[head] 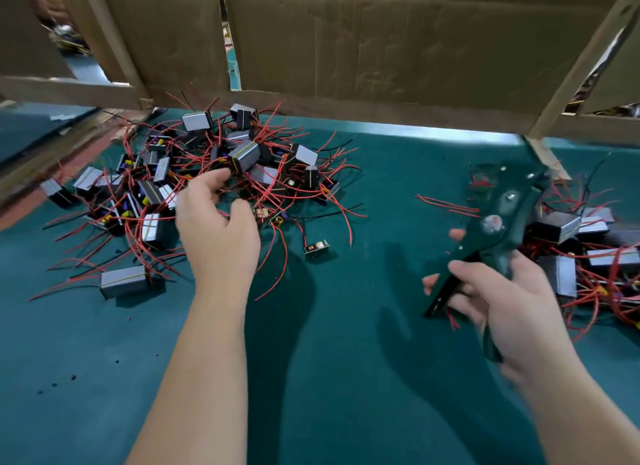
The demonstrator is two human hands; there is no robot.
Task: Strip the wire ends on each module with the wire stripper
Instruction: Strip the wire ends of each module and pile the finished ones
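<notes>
Right hand [502,303] gripping wire stripper [504,205], left hand [216,232] at module pile [244,155]

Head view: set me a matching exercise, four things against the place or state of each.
1 wire stripper
2 left hand
3 bare circuit board
4 cardboard wall

A lying apart from the piles on the green mat
B reaching into the left pile of modules
C standing along the table's far edge
D gripped in the right hand

Pairs: 1-D, 2-B, 3-A, 4-C
</notes>
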